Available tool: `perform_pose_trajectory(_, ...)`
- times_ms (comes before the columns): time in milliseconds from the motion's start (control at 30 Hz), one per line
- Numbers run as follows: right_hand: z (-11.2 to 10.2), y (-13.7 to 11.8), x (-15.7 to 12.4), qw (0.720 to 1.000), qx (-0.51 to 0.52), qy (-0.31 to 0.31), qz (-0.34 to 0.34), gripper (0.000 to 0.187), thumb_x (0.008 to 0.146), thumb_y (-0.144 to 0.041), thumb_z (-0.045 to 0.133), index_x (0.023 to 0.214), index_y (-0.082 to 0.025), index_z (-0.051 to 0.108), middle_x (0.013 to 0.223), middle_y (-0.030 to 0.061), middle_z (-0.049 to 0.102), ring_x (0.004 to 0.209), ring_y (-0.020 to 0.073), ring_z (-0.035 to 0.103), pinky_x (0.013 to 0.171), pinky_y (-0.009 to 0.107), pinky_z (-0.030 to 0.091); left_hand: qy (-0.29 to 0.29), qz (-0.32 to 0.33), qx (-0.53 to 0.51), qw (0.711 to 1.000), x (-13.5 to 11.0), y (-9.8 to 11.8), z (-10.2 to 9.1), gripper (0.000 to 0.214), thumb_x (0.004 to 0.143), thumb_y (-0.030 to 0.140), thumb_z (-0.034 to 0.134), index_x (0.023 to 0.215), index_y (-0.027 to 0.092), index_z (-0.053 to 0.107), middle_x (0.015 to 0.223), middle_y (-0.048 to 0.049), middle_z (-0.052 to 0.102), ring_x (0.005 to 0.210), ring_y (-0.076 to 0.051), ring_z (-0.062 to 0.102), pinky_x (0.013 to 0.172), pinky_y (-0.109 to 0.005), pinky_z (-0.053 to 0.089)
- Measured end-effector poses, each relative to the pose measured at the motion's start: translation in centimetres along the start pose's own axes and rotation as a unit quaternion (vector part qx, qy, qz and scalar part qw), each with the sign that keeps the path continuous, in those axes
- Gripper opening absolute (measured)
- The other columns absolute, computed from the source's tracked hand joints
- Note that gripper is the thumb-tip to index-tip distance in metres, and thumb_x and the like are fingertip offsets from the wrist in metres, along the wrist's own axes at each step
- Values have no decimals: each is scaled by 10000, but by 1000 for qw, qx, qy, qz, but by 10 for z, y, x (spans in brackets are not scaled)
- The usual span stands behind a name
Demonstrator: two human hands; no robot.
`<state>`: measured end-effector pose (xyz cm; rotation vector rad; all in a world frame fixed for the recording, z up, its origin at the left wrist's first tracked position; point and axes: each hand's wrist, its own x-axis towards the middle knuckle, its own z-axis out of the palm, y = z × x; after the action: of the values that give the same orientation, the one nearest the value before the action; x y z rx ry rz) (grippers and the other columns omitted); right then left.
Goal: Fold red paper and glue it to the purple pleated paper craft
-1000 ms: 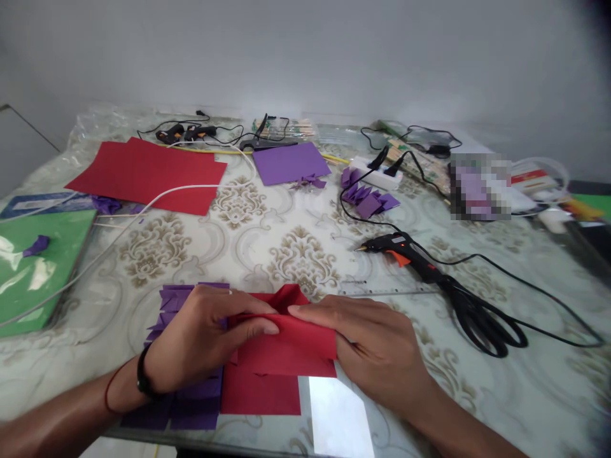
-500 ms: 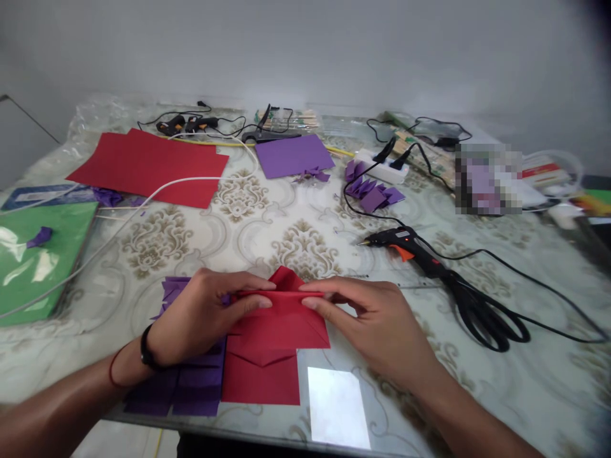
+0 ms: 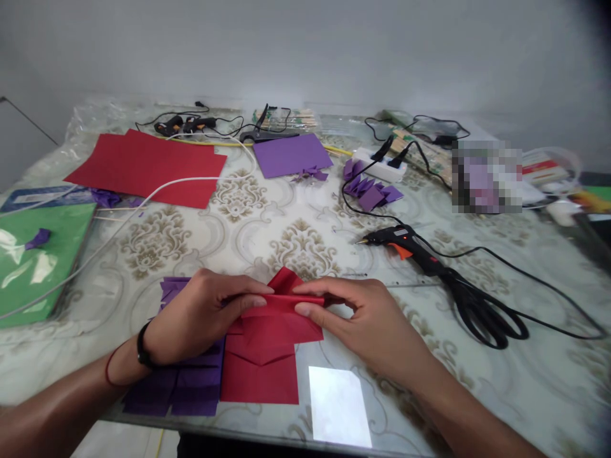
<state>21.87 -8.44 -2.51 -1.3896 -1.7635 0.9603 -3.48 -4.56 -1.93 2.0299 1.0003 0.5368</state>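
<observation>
A folded red paper piece (image 3: 274, 327) is pinched between both my hands near the table's front edge. My left hand (image 3: 200, 318) grips its left end with thumb and fingers closed, a black band on the wrist. My right hand (image 3: 363, 315) pinches its right end along the top fold. Under the folded piece lie more red paper squares (image 3: 260, 378). Purple paper squares (image 3: 184, 385) sit beneath my left hand, partly hidden by it.
A black glue gun (image 3: 405, 245) with an orange trigger lies to the right, beside black scissors (image 3: 482, 315) and a cable. Farther back are red sheets (image 3: 146, 165), a purple sheet (image 3: 291, 154), folded purple pieces (image 3: 370, 191), a white power strip (image 3: 379, 168) and green sheets (image 3: 38, 257).
Both hands have drawn closer together on the red paper. The flat red sheet has been folded narrower, its top edge now creased into a thin band between my fingertips.
</observation>
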Motion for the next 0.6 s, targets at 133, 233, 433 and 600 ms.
perform_pose_trajectory(133, 1, -1, -2, 1000, -10, 5, -26, 141, 944, -242, 730, 846, -261, 829, 784, -49, 830, 641, 145, 745, 599, 234, 544, 2, 1, -5, 1000, -1, 3, 2, 202, 1015, 247, 647, 1113, 267, 822, 1001, 24, 855, 800, -138, 796, 715, -194, 570)
perform_pose_trajectory(233, 3, -2, -3, 999, -10, 8, -38, 150, 943, -233, 734, 827, -252, 827, 761, -50, 826, 617, 143, 740, 570, 234, 527, 16, -6, -17, 1000, -1, 6, 5, 154, 999, 262, 683, 1044, 263, 831, 961, 35, 853, 788, -129, 789, 680, -178, 550)
perform_pose_trajectory(433, 13, -8, -5, 999, 0, 7, -49, 124, 930, -192, 740, 908, -265, 838, 829, -48, 842, 672, 146, 772, 609, 232, 570, 45, 51, 5, 998, -1, 5, 11, 121, 994, 227, 707, 977, 236, 827, 824, 48, 830, 655, -88, 731, 614, -170, 505)
perform_pose_trajectory(600, 14, -4, -6, 997, -8, 27, -65, 163, 942, -187, 739, 896, -298, 849, 824, -66, 846, 638, 141, 777, 614, 234, 598, 36, 89, 49, 994, -4, 4, 7, 140, 1022, 220, 686, 1074, 250, 812, 929, 43, 852, 707, -102, 769, 643, -183, 528)
